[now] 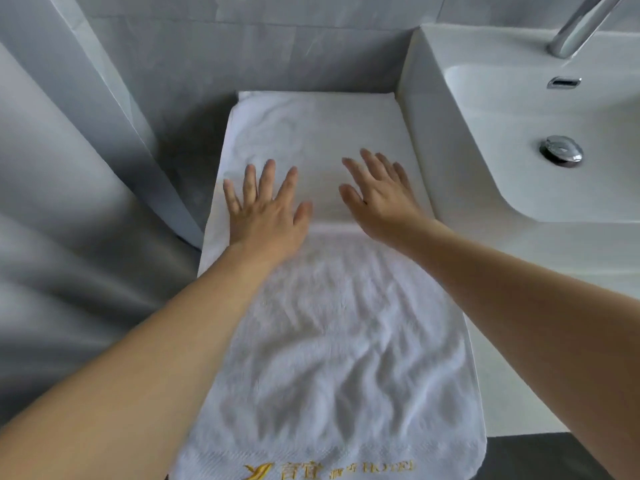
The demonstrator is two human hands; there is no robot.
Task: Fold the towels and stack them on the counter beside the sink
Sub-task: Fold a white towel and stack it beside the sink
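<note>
1. Along the bench [512, 348] left of the sink [519, 140] lies a white towel [332, 334], spread flat with its long axis running from the back wall toward the near edge.
2. Its far end reaches the back corner where the bench meets the grey tiled wall [242, 46], and its right side runs just beside the sink's outer wall.
3. Its near end hangs over the bench's front edge; a woven band there carries a gold logo and lettering [329, 472], blurred and not readable.
4. The towel covers nearly the whole width of the bench strip, and its left edge sits at the bench's left edge.
5. The near half of the cloth is rumpled in soft ridges; the far half looks smoother, and a faint crosswise line shows just behind the wrists.
6. The left hand [266, 213] lies palm down on the towel near its left edge, fingers straight and spread, pointing toward the back wall, grasping nothing.
7. The right hand [381, 195] is also palm down with fingers straight and splayed, angled toward the far left; it is motion-blurred, and whether it touches the cloth cannot be told. It grasps nothing.
8. Both bare forearms reach in from the bottom corners and converge over the towel's middle.
9. A chrome faucet [581, 26] rises at the sink's back, and a chrome drain plug [561, 151] sits in the basin.
</note>
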